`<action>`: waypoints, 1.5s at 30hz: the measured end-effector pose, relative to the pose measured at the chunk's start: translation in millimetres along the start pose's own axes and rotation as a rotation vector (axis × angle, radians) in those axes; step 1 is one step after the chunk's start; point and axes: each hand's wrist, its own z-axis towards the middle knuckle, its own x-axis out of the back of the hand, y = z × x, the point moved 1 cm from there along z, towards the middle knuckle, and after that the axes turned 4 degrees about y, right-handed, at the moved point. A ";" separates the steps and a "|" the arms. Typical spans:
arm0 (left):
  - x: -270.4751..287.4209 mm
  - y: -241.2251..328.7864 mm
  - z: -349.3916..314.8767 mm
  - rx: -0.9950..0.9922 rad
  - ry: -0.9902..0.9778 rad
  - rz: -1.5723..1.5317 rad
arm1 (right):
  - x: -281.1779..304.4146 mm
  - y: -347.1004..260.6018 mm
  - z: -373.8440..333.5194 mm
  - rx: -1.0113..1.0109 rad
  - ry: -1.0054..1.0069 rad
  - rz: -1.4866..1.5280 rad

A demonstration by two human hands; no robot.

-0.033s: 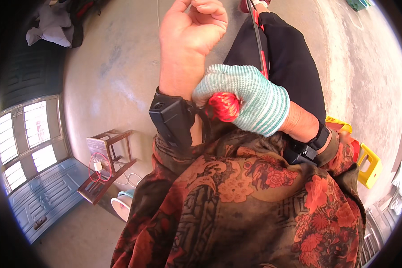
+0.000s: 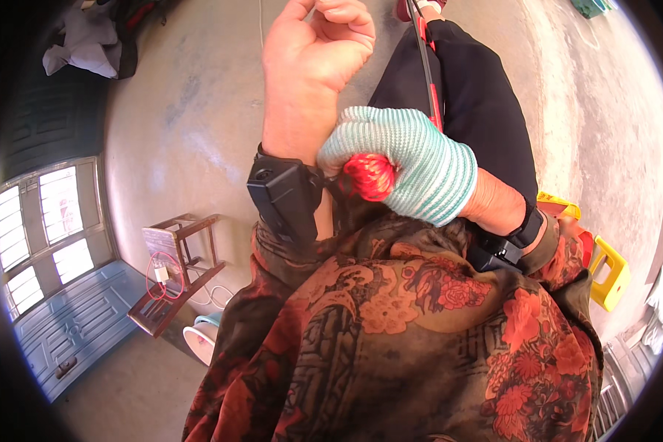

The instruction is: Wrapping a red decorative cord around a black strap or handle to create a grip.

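Observation:
My bare left hand [image 2: 320,37] is raised at the top edge, palm up. Its fingers curl loosely inward with nothing visible in them; the top of the hand is partly cut off. My right hand [image 2: 409,162] wears a teal and white striped knit glove and is closed round a red, glossy, strand-like bundle [image 2: 370,177], whose rounded end bulges out of the fist. The rest of the bundle is hidden. This fist rests against my left wrist, just above a black strapped-on device [image 2: 283,195]. Another black device [image 2: 497,254] sits on my right wrist.
A long thin black and red rod [image 2: 429,66] runs along my dark-trousered legs [image 2: 486,96]. At the left stand a wooden stool [image 2: 180,243] with a pink cord on it and a pale bucket [image 2: 200,340]. Yellow plastic stools [image 2: 610,272] are at the right. Clothes [image 2: 88,40] lie top left.

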 end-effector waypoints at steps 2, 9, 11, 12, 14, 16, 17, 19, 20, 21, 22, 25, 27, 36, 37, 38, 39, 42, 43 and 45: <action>0.4 -0.3 0.5 -0.025 0.009 0.007 | -1.2 0.7 -0.8 0.018 0.025 -0.017; 3.5 -2.6 2.9 0.008 0.026 -0.017 | -4.6 5.2 0.8 0.007 0.009 0.015; 2.4 0.2 2.6 -0.006 0.001 -0.011 | -3.8 3.0 1.3 -0.003 0.023 -0.006; 1.2 2.6 2.2 -0.028 -0.014 0.008 | -3.1 1.0 1.2 -0.025 0.024 -0.022; -1.8 8.6 0.7 -0.071 -0.049 0.028 | -1.0 -4.9 0.1 -0.038 0.032 -0.052; -4.8 15.4 -0.3 -0.104 -0.085 0.026 | 1.7 -10.6 0.1 -0.072 0.064 -0.047; -6.1 19.3 -1.1 -0.137 -0.091 0.038 | 3.4 -13.8 0.4 -0.059 0.093 -0.048; -7.9 26.5 -3.5 -0.206 -0.100 0.061 | 6.0 -19.4 1.5 -0.138 0.189 0.021; -8.2 29.2 -4.7 -0.231 -0.113 0.075 | 6.3 -21.8 2.4 -0.211 0.227 0.053; -8.4 30.9 -5.4 -0.254 -0.126 0.089 | 6.6 -24.1 2.8 -0.309 0.228 0.068; -8.1 31.9 -5.8 -0.275 -0.139 0.103 | 6.0 -27.3 3.8 -0.289 0.180 0.030; -6.1 32.4 -6.0 -0.374 -0.147 0.132 | -0.8 -30.5 8.9 -0.386 0.069 0.041; -4.1 32.1 -5.5 -0.449 -0.111 0.171 | -5.9 -28.7 12.9 -0.453 0.054 0.031; 1.1 51.1 -11.0 -0.531 -0.116 0.240 | -11.2 -20.6 6.1 -0.649 0.033 0.288; 1.1 53.3 -11.7 -0.515 -0.108 0.225 | -10.9 -20.8 4.4 -0.621 0.023 0.270; 1.0 54.8 -12.2 -0.487 -0.114 0.191 | -10.3 -21.0 3.1 -0.575 0.015 0.254; 0.2 55.6 -13.2 -0.458 -0.120 0.158 | -9.8 -20.7 2.0 -0.547 0.014 0.242; -4.7 53.1 -17.8 -0.369 -0.153 0.101 | -6.7 -17.7 -0.5 -0.500 -0.005 0.271; -7.0 50.7 -20.1 -0.338 -0.166 0.089 | -5.1 -16.0 -1.6 -0.546 -0.025 0.320; -12.3 44.4 -26.2 -0.240 -0.167 0.004 | -1.3 -12.9 -2.6 -0.533 -0.038 0.336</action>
